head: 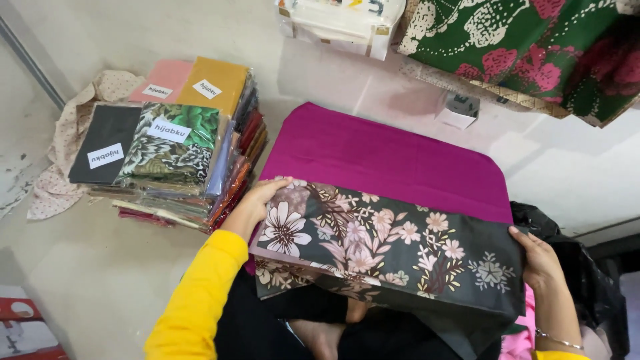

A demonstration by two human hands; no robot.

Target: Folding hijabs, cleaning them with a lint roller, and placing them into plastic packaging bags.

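Dark floral cloth (393, 257), folded into a long band, is stretched between both hands right now. Left hand (257, 203) has its fingers curled over the band's near-left corner, thumb on top, pinching the printed edge beside the big white blossom. Right hand (539, 259) is clamped on the opposite end, fingers wrapped around the plain dark border, a thin bracelet (557, 340) showing at the wrist. Both grips closed on fabric, neither hand spread flat.

To fold it well, I'd judge the two ends want equal tension and the top edge kept parallel to the magenta cloth (393, 160) lying flat just behind the band; the lower layers sag toward the lap and look a bit uneven, so squaring those corners matters.

Left of the band, well apart, sits a stack of wrapped scarves (177, 157) in clear sleeves, resting on a pale dotted cloth (63, 143). Beyond the magenta cloth, a small white box (459, 110) sits on the floor. Above that hangs green fabric with red flowers (527, 47). Right of the band, a black plastic bag (587, 267).
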